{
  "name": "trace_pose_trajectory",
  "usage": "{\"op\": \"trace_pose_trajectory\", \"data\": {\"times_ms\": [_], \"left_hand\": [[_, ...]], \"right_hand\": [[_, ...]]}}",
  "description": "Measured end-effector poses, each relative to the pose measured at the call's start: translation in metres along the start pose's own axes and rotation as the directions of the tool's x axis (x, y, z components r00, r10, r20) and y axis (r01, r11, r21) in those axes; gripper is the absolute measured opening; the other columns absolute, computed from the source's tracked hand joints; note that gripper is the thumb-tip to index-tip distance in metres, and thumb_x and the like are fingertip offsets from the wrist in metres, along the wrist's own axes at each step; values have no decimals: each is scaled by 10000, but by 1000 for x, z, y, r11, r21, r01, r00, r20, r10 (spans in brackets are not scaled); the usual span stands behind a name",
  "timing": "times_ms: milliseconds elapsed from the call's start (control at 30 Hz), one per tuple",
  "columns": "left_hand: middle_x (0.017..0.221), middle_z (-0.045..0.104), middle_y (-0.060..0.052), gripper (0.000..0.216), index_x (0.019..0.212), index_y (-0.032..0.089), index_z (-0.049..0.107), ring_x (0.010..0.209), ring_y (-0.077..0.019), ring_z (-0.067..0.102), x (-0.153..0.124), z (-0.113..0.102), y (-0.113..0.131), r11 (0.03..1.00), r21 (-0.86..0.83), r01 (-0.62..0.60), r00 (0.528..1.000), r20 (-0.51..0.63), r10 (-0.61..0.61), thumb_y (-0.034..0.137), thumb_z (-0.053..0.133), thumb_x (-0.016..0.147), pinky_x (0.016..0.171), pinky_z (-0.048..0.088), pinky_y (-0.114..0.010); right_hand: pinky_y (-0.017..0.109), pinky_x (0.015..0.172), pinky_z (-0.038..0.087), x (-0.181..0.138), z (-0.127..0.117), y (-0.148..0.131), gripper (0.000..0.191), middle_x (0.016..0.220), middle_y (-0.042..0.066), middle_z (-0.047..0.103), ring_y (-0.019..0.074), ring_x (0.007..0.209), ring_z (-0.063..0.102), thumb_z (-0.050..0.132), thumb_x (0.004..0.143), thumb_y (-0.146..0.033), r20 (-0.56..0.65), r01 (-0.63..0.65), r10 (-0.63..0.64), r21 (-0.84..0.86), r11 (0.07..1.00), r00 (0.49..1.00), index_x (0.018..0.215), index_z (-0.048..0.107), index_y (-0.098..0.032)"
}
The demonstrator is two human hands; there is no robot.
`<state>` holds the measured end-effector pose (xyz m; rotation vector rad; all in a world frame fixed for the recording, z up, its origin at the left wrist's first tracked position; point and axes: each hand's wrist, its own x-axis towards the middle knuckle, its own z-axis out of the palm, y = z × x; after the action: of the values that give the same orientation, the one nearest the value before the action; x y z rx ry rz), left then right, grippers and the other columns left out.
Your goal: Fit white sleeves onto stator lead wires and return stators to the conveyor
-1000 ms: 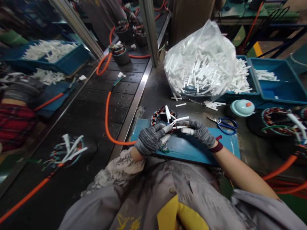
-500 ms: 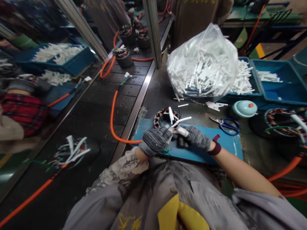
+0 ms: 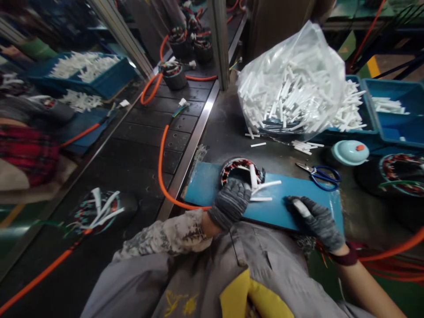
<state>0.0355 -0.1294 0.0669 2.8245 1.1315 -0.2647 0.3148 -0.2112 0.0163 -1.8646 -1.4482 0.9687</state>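
A motor stator (image 3: 227, 170), a ring of dark slots with copper and orange windings, rests on the blue mat (image 3: 205, 187). White sleeves (image 3: 253, 176) stick out from its near right side. My left hand (image 3: 232, 201), in a grey knitted glove, is closed at the stator's near rim, by the base of the sleeves; its fingertips are partly hidden. My right hand (image 3: 314, 221), gloved with white wrapping on the thumb, is over the mat's right end, apart from the stator. Its fingers reach out leftward, and nothing shows in them.
Blue-handled scissors (image 3: 323, 176) lie at the mat's back right, near a light-blue lidded pot (image 3: 349, 152). Behind stands a plastic bag of white sleeves (image 3: 291, 88) beside blue bins (image 3: 397, 115). Another stator (image 3: 402, 170) is at right. An orange cable (image 3: 162, 163) crosses to the conveyor (image 3: 139, 145).
My right hand has left the stator and moved right, toward the mat's end. My left hand stays at the stator. The view has shifted slightly.
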Motion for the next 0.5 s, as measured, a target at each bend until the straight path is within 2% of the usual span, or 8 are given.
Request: {"op": "trace_pose_trajectory", "data": {"times_ms": [67, 133, 267, 400, 500], "left_hand": [[1329, 697, -163, 540, 1362, 178, 669, 1295, -313, 638, -6, 9, 15, 997, 29, -66, 997, -41, 67, 40, 359, 942, 1090, 547, -532], [1359, 682, -164, 542, 1369, 153, 665, 1321, -297, 625, -8, 16, 26, 993, 39, -113, 991, -73, 116, 35, 347, 947, 1092, 564, -491], [1403, 647, -187, 531, 1376, 91, 650, 1352, -272, 600, -5, 16, 29, 989, -2, -151, 987, -59, 151, 26, 331, 956, 1127, 538, -425], [1325, 701, -166, 473, 1356, 145, 665, 1279, -285, 651, 2, 0, -3, 997, -14, -72, 997, -11, 72, 79, 403, 968, 1106, 525, -478], [1220, 735, -193, 407, 1342, 117, 664, 1171, -334, 693, 5, -16, -40, 999, 4, 41, 999, 22, -41, 276, 548, 985, 1033, 538, -517]], "right_hand": [[415, 937, 618, -3, -2, 6, 432, 1039, 51, 820, 267, 954, 782, 587, 919, -631, -33, -40, 40, 2, 999, 999, 1066, 794, -282], [406, 933, 619, -3, -3, 10, 457, 1017, 52, 822, 263, 938, 783, 587, 908, -658, -49, -40, 40, -1, 999, 998, 1052, 798, -279], [366, 880, 631, -2, 2, 14, 497, 991, 69, 823, 253, 908, 787, 565, 910, -684, -125, -6, 0, -47, 999, 992, 1021, 805, -263], [375, 912, 625, -3, 9, 20, 488, 1013, 83, 820, 255, 935, 787, 545, 936, -659, -198, 89, -111, -117, 989, 974, 1015, 806, -254], [377, 915, 630, -3, 12, 26, 482, 1014, 83, 820, 255, 933, 790, 535, 951, -644, -205, 143, -167, -127, 981, 964, 1023, 805, -252]]}}
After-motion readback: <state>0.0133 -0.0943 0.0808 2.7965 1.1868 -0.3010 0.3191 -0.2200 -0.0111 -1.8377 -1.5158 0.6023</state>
